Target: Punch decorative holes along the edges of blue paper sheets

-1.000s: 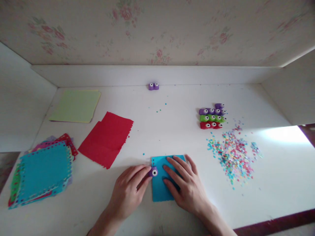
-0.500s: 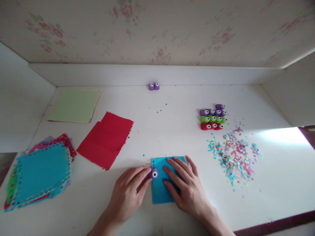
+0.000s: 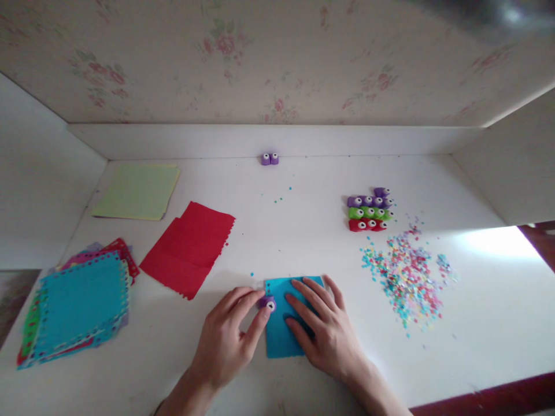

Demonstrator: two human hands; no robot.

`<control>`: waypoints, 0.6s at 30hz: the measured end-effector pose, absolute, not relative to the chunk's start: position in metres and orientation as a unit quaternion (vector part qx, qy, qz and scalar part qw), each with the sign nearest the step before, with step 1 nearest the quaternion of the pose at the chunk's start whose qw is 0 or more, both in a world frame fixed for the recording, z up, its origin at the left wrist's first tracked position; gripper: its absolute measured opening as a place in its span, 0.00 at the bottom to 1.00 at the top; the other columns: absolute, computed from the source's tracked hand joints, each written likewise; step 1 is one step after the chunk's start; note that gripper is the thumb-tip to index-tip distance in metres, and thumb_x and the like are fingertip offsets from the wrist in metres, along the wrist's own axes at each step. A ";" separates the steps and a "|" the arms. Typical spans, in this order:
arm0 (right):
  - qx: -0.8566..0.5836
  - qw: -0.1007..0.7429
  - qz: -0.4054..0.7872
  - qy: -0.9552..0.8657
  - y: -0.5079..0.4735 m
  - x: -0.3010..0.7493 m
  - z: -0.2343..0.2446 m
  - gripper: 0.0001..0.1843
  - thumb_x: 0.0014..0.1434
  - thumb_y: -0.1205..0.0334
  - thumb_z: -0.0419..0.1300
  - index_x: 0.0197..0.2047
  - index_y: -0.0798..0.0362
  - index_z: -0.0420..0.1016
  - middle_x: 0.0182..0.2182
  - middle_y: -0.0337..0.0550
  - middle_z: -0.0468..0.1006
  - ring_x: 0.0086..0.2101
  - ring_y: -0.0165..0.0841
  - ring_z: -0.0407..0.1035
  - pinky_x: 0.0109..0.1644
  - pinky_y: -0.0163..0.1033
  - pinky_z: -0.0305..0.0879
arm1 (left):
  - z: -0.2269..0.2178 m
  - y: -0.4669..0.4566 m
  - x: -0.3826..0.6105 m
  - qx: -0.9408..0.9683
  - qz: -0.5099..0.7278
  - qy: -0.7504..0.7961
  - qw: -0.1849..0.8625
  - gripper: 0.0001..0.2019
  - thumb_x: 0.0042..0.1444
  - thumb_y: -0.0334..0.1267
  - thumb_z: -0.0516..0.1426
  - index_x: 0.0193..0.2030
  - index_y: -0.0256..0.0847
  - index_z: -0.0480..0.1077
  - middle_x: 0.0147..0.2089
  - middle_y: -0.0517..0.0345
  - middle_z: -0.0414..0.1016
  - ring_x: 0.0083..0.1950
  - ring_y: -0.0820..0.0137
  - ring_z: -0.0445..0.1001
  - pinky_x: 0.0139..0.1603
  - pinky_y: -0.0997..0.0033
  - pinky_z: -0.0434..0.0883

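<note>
A blue sheet of paper (image 3: 277, 338) lies in front of me, with a few small punched holes near its top left corner. At its left edge sits a purple craft punch (image 3: 265, 302) with a white button. My left hand (image 3: 229, 326) is closed on that punch, the thumb at its button and the index finger behind it. My right hand (image 3: 329, 329) rests flat on the blue sheet with its fingers spread, covering the sheet's right part.
Red paper (image 3: 191, 248), a pale green stack (image 3: 136, 192) and a pile of punched colored sheets (image 3: 82, 303) lie on the left. Rows of punches (image 3: 368, 212) stand right, near scattered confetti (image 3: 411, 277). Two purple punches (image 3: 269, 159) sit at the back.
My left thumb has moved up from the punch's near side onto its button. The right hand stays on the sheet. The whole view has shifted slightly.
</note>
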State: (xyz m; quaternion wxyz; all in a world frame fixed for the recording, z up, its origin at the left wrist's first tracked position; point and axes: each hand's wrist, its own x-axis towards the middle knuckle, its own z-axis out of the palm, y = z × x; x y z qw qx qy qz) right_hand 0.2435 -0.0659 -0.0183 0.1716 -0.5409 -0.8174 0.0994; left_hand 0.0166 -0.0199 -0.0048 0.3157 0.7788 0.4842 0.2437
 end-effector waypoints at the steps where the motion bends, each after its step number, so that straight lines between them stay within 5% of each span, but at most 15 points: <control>1: -0.542 0.170 0.098 -0.817 -0.066 0.244 -0.018 0.21 0.63 0.60 0.59 0.60 0.47 0.70 0.61 0.46 0.70 0.60 0.46 0.62 0.67 0.64 0.45 | -0.003 -0.018 0.020 0.776 0.240 0.492 0.314 0.11 0.64 0.39 0.56 0.51 0.44 0.72 0.48 0.53 0.75 0.49 0.66 0.75 0.51 0.67 0.73; 10: -0.546 0.172 0.102 -0.814 -0.069 0.244 -0.018 0.21 0.65 0.58 0.57 0.60 0.46 0.70 0.61 0.44 0.70 0.60 0.44 0.61 0.68 0.62 0.43 | 0.007 -0.009 0.038 0.744 0.157 0.537 0.364 0.09 0.64 0.43 0.55 0.37 0.43 0.73 0.40 0.56 0.74 0.45 0.66 0.74 0.48 0.67 0.69; 14: -0.563 0.189 0.119 -0.796 -0.069 0.241 -0.013 0.19 0.65 0.56 0.58 0.58 0.45 0.72 0.60 0.43 0.71 0.60 0.44 0.63 0.68 0.61 0.44 | 0.017 0.006 0.042 0.725 0.053 0.553 0.407 0.10 0.60 0.40 0.58 0.28 0.42 0.68 0.32 0.61 0.74 0.34 0.70 0.73 0.36 0.72 0.65; 18: -0.566 0.192 0.124 -0.792 -0.070 0.239 -0.010 0.19 0.66 0.56 0.57 0.59 0.44 0.71 0.60 0.43 0.71 0.59 0.44 0.63 0.68 0.61 0.45 | 0.018 0.013 0.046 0.729 0.014 0.556 0.400 0.09 0.59 0.40 0.57 0.29 0.43 0.68 0.29 0.62 0.75 0.30 0.70 0.72 0.30 0.74 0.59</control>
